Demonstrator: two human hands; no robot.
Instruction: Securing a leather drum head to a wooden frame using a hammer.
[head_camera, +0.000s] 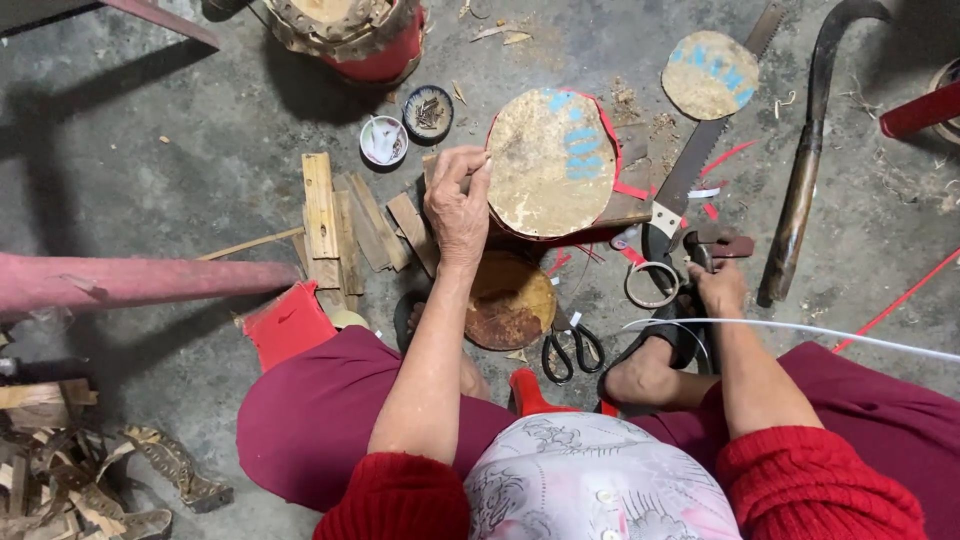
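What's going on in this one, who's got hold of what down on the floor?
A person sits low over a concrete floor. The left hand grips the edge of a round tan disc with red trim, propped on a wooden block. The right hand reaches down beside a dark tool near the sandalled foot; whether it grips it is unclear. Black scissors, a saw, wood scraps, two small bowls and a second disc lie around.

Soft, even daylight fills the scene, bright enough to show every colour plainly. Shadows on the concrete floor (180, 150) fall toward ten o'clock, so the light comes from about four o'clock. There is no harsh glare. Focus is sharp at the centre; the wide lens bends and stretches things near the edges.
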